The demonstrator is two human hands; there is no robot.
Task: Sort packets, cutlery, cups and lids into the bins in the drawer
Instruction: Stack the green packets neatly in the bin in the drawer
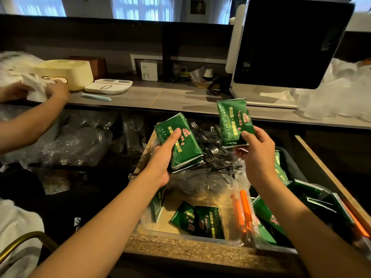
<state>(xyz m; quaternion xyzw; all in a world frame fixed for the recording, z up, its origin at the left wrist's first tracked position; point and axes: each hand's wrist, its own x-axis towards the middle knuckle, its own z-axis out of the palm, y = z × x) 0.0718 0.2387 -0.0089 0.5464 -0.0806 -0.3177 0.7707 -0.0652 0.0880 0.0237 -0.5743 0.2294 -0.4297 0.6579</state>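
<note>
My left hand (pixel 163 155) grips a stack of green packets (pixel 185 149) above the open drawer (pixel 180 249). My right hand (pixel 259 153) pinches a single green packet (pixel 232 121), held upright higher up. Below, black plastic forks (pixel 212 149) lie in a heap at the drawer's back. A bag of clear lids (pixel 204 183) sits in the middle. More green packets (pixel 202 221) lie in a clear bin (pixel 152 228) at the front, and others fill a dark bin (pixel 291 163) on the right. Orange-wrapped items (pixel 242 211) lie between them.
Another person's hand (pixel 58 91) handles white wrapping on the counter (pixel 170 97) at far left. A cream container (pixel 68 73), a white tray (pixel 108 87), a blue stick (pixel 96 96) and a large white appliance (pixel 285 49) stand there. Bagged clear cups (pixel 80 141) fill the shelf left of the drawer.
</note>
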